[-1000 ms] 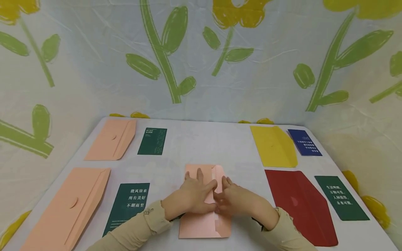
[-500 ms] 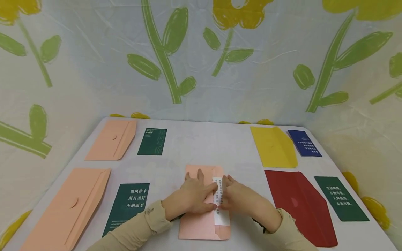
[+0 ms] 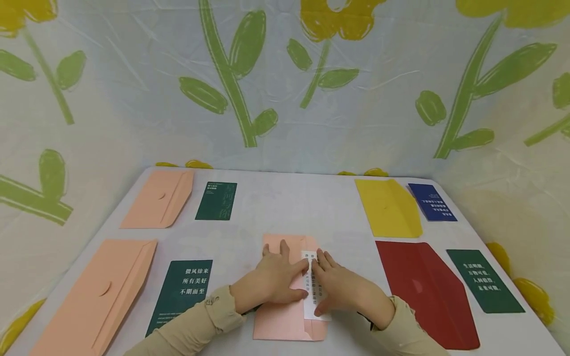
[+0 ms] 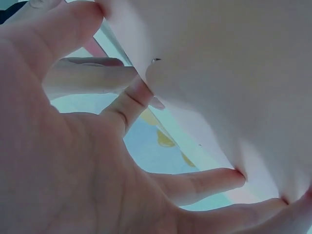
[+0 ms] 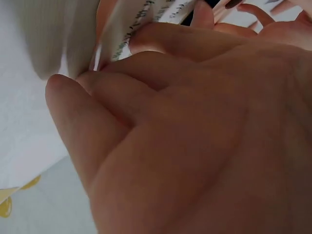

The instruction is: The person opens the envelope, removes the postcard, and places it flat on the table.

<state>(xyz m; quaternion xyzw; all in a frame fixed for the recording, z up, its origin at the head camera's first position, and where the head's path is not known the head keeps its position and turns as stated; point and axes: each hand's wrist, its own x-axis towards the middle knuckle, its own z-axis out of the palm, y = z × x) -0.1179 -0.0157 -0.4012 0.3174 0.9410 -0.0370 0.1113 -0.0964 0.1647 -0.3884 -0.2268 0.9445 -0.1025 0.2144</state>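
A pink envelope (image 3: 278,322) lies in the middle of the table near the front, its flap side on the right. My left hand (image 3: 277,281) rests on it with fingers spread, fingertips touching its surface in the left wrist view. From the envelope's right side a white card (image 3: 310,310) with printed characters sticks out over the flap; the rest of it is hidden. My right hand (image 3: 340,286) lies on this card with fingers extended, thumb near the card's lower part. In the right wrist view the printed card (image 5: 158,13) shows beyond the fingers of that hand.
Pink envelopes (image 3: 95,291) (image 3: 156,198) and green cards (image 3: 180,287) (image 3: 215,201) lie to the left. On the right are a yellow envelope (image 3: 387,210), a blue card (image 3: 432,201), a red envelope (image 3: 423,291) and another green card (image 3: 485,282). A flower-patterned cloth (image 3: 356,123) stands behind.
The white card has come into view at the envelope's right side and reaches slightly farther right. My right fingers have straightened and spread over it. The left hand has stayed put.
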